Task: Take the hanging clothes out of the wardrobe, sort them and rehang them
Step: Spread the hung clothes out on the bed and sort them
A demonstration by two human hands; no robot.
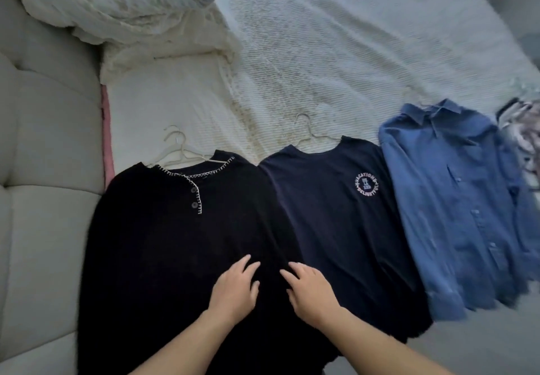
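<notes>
Spread across the white textured bedspread (pixel 336 53) of the bed, seen from your head camera, lie a black knit henley with white stitched placket (pixel 163 243), a navy T-shirt with a round chest print (pixel 344 228) and a blue denim button shirt (pixel 455 199). Your left hand (pixel 233 290) and right hand (pixel 311 294) rest flat on the henley's lower front, fingers (pixel 244 263) spread and gripping nothing. It looks soft and limp; lift it by its white plastic hanger (pixel 178 152), not the fabric.

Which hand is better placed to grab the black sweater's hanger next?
Left, probably. The left hand rests on the black sweater, and the hanger pokes out of the collar up and to its left. The right hand sits at the seam with the navy t-shirt and would reach across.
</notes>
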